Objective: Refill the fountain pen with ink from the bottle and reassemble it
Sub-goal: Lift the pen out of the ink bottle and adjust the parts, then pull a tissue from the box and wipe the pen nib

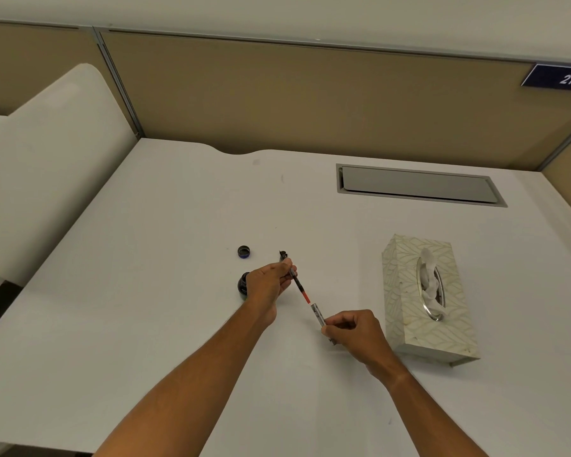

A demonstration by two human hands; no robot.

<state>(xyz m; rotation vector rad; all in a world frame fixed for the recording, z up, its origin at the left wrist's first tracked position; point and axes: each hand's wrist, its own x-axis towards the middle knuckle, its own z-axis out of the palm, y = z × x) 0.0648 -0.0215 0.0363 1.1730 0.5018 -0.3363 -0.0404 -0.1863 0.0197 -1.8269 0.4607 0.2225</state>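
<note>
My left hand (271, 283) pinches the pen's front section (299, 285), a thin dark piece with a red band whose nib points up and away. My right hand (353, 328) grips the silver pen barrel (317, 313), its open end right at the tail of the front section. Both pieces lie on one slanted line above the desk. The dark ink bottle (243, 283) stands just left of my left hand, partly hidden by it. Its round cap (243, 251) lies on the desk farther back.
A patterned tissue box (409, 291) with a tissue sticking out sits right of my right hand. A grey cable hatch (416, 186) is set into the white desk (145, 291) at the back right. Beige partition walls enclose the desk.
</note>
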